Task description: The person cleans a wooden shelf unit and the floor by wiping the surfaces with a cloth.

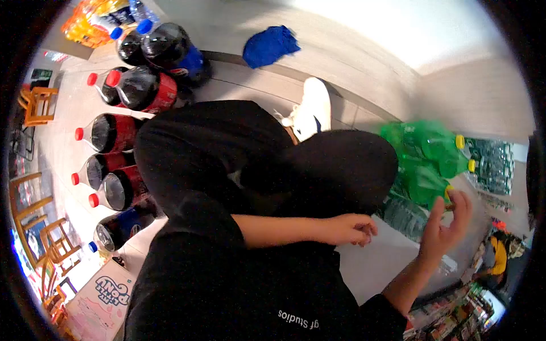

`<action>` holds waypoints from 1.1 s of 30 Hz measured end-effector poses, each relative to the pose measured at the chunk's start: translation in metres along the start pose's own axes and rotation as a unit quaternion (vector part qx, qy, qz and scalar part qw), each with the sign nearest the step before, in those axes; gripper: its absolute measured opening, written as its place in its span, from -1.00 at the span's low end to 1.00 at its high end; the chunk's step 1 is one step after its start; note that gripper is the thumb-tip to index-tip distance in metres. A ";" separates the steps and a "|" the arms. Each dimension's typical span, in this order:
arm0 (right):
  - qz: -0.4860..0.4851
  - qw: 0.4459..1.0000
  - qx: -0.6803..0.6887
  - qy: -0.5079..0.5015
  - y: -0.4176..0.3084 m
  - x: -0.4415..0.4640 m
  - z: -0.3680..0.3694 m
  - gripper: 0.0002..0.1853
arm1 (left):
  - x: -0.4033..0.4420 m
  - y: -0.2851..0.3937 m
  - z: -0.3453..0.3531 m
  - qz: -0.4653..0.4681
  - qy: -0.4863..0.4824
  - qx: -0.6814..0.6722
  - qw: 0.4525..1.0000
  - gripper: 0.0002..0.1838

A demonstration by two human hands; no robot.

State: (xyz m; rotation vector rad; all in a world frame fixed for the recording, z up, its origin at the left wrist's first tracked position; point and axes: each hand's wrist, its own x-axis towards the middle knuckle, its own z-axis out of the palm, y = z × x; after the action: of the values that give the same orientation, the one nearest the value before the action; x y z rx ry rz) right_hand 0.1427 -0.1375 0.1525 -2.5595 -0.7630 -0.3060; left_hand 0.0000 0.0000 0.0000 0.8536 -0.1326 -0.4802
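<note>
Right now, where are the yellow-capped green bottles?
Head view, right side: the green bottles are beside the person's right knee, next to the right hand.

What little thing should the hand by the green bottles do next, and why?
Maybe the right hand should gently close its fingers around the nearest green bottle near its top: they're right by its yellow cap, though I can't tell if they touch. The left hand is farther from it.

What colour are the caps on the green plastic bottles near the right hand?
Yellow caps, clearest in the head view.
</note>
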 end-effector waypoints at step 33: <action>-0.386 0.918 -0.015 -0.092 -0.270 0.183 0.459 -0.59 | -0.198 0.178 -0.136 -0.010 0.369 0.517 0.772 -0.45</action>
State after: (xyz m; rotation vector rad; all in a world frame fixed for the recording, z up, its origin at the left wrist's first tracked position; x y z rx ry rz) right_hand 0.1782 0.3681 -0.0924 -2.2104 -1.8397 -0.3136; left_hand -0.0713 0.2841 0.0597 2.0831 0.3910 -0.0057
